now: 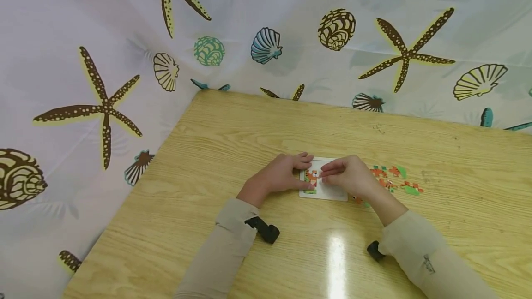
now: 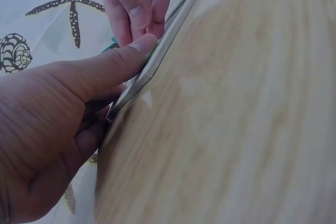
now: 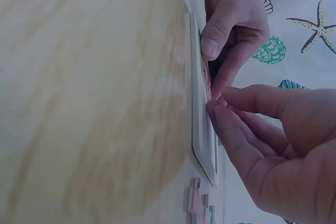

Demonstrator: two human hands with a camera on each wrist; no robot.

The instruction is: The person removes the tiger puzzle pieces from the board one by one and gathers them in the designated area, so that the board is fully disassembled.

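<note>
A small white puzzle board point(image 1: 330, 193) lies on the table, with joined orange and green puzzle pieces point(image 1: 311, 176) along its left side. My left hand point(image 1: 287, 172) holds the board at its left edge, thumb on the pieces and other fingers toward the far corner. My right hand point(image 1: 351, 176) is over the board's middle, its thumb and fingertips pinching a puzzle piece beside the joined ones; the fingers mostly hide that piece. In the right wrist view the pinching fingertips point(image 3: 216, 106) are right at the board's surface, close to the left hand.
Several loose orange and green puzzle pieces point(image 1: 388, 183) lie on the wooden table point(image 1: 266, 123) right of the board, some partly behind the right forearm. A white curtain point(image 1: 232, 8) with shells and starfish borders the table at the back and left.
</note>
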